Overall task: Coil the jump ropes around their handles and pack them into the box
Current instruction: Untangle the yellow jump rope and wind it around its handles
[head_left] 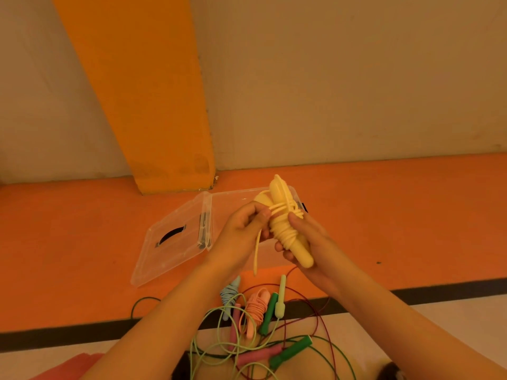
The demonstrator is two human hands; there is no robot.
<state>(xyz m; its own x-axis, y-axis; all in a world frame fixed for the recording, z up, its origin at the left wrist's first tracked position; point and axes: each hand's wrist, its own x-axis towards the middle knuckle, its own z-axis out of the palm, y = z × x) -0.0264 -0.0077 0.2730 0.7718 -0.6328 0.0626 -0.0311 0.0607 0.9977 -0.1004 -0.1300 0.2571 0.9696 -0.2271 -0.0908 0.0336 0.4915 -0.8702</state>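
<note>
Yellow cord-wound jump rope (282,229) gripped by left hand (241,231) and right hand (312,242) | long axis pointed away | clear plastic box (233,199) directly beyond hands.

Orange floor (397,215), clear box (170,248) lying open, blue coiled rope (227,294), pink coiled rope (256,305), loose ropes (258,355) tangled beside them.

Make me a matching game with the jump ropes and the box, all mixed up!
Things:
1. yellow jump rope
2. clear plastic box
3. peach jump rope
4. green-handled jump rope

States:
A. loose and uncoiled on the floor
B. open, lid folded back
C. held by the left hand and right hand
D. coiled up, lying on the floor

Pairs: 1-C, 2-B, 3-D, 4-A
</note>
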